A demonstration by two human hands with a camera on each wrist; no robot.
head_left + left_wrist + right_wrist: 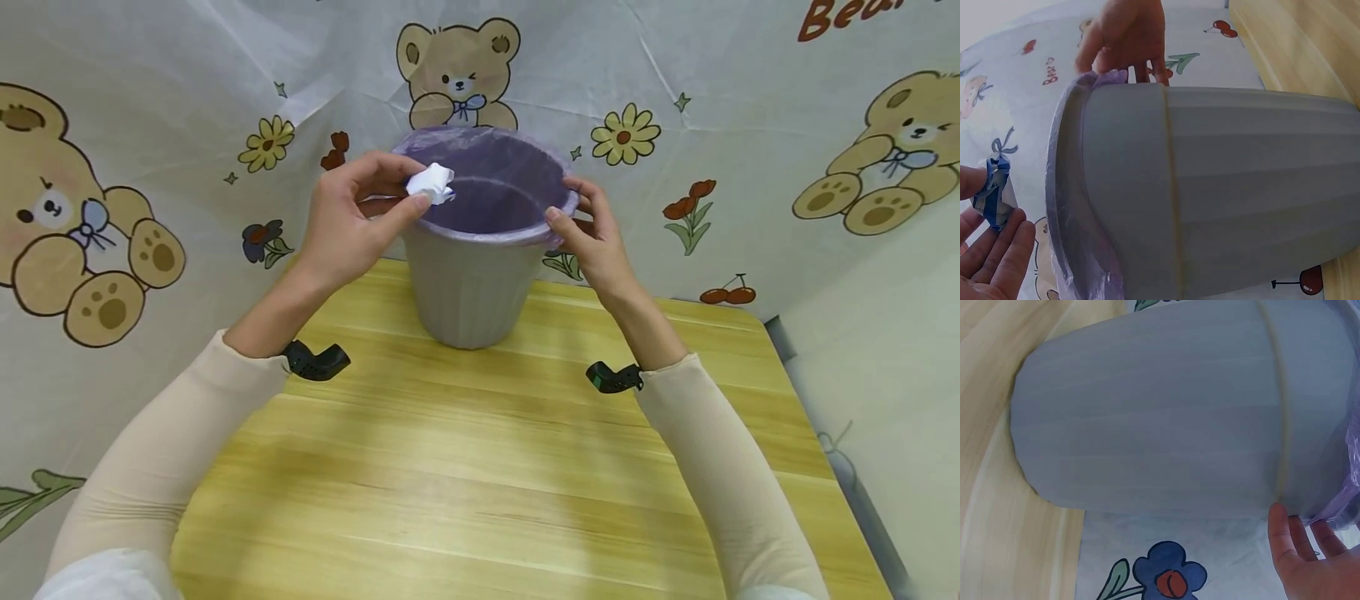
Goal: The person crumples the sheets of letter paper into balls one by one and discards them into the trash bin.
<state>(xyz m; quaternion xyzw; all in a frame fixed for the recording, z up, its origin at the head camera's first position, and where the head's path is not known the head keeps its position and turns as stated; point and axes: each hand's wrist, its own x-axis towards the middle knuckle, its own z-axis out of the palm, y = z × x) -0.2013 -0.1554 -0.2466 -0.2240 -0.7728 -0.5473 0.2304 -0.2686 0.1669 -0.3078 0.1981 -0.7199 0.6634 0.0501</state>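
Observation:
In the head view my left hand (352, 212) pinches a crumpled piece of paper (431, 183) between thumb and fingers, at the near left of the bin's rim. The left wrist view shows blue and white patches on this crumpled paper (996, 192). A grey trash can (472, 287) stands upright, lined with a thin purple plastic bag (495, 200) folded over its rim. At the rim's right side, my right hand (596, 237) holds the can, thumb on the edge and fingers round the outside. Up close, the right wrist view has those fingers (1282, 537) against the can's upper wall.
The can stands toward the back of a wooden table (420, 467). Right behind it hangs a pale cloth (555, 58) printed with bears and flowers. Black wrist devices (318, 360) stick out from both sleeves.

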